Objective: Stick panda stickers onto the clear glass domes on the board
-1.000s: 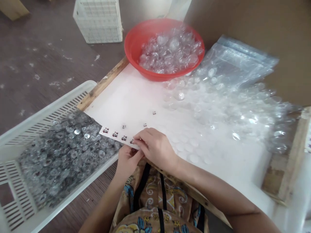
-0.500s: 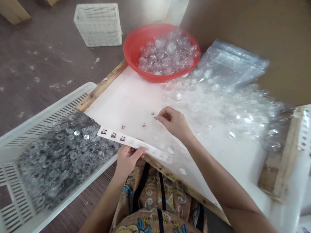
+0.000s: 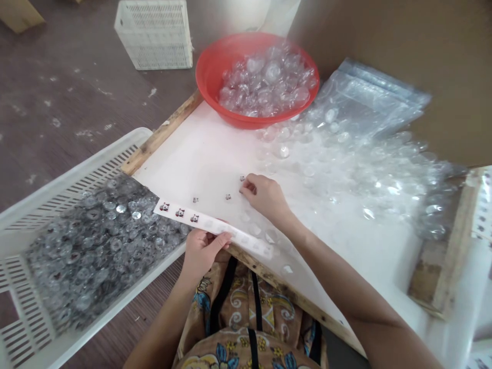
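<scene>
My left hand (image 3: 203, 252) grips a white sticker strip (image 3: 175, 210) at the table's near edge, thumb on top. Panda stickers show at the strip's left end; the rest of it bears only faint marks. Above the tabletop, my right hand (image 3: 265, 197) is pinched, with a small dark bit of a panda sticker at its fingertips, mostly hidden. Just beyond those fingertips lies a panda print (image 3: 242, 178). Two more, a middle print (image 3: 228, 197) and a left print (image 3: 196, 200), lie between the strip and my right hand.
A red basin (image 3: 215, 110) of clear plastic domes stands at the back. Loose clear domes (image 3: 346, 169) and plastic bags (image 3: 376, 97) cover the right side. A white crate (image 3: 96, 328) full of small clear pieces sits left, below the wood-edged table (image 3: 180, 148). Another crate (image 3: 156, 38) stands behind.
My right hand has moved slightly left and down, its fingertips now covering most of the sticker that showed before. The left hand and strip have stayed in place.
</scene>
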`<state>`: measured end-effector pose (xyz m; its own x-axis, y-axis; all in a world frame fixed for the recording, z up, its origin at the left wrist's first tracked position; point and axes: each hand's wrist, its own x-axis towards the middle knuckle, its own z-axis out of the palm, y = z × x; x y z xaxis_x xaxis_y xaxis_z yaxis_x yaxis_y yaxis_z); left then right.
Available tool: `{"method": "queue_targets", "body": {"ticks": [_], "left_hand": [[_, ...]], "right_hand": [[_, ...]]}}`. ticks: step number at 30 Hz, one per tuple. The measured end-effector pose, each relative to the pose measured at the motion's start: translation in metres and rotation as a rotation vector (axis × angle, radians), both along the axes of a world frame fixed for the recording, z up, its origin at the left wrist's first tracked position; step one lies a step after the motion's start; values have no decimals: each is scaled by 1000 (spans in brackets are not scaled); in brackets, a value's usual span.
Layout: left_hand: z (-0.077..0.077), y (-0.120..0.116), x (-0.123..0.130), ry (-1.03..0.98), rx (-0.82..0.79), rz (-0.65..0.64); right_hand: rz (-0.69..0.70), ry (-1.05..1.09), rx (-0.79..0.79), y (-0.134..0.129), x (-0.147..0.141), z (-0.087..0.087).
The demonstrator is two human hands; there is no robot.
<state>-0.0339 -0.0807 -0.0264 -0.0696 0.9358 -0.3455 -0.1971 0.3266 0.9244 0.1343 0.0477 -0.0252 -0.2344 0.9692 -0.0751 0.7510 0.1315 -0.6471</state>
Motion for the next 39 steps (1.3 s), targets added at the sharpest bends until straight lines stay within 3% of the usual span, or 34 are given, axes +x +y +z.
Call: {"method": "queue_targets", "body": {"ticks": [5, 8, 10, 14, 20, 23, 27, 29, 32, 35, 39], "left_hand": [[2, 0, 1, -22, -9, 1], [3, 0, 1, -19, -5, -8], [3, 1, 0, 0, 2, -20], [2, 1, -1, 98, 42, -48], [2, 0, -2, 258, 79, 15], [3, 0, -2, 281, 73, -23], [4, 2, -1, 146, 20, -69], [5, 2, -1, 82, -10, -58], [7, 2, -1, 59, -41, -48], [7, 2, -1, 53, -57, -44], [7, 3, -1, 49, -73, -26]], "right_hand": [[-36, -96, 26, -2, -2, 4], [-43, -107, 86, -11, -10, 17], [33, 16, 126, -22, -22, 31], [296, 302, 56, -46, -51, 50], [321, 143, 327, -68, -67, 47], [318, 322, 358, -67, -57, 49], [120, 574, 126, -44, -20, 46], [-17, 504, -13, -31, 4, 36], [-69, 314, -147, -21, 32, 19], [-53, 208, -172, -22, 42, 7], [-28, 142, -141, -26, 37, 4]]}}
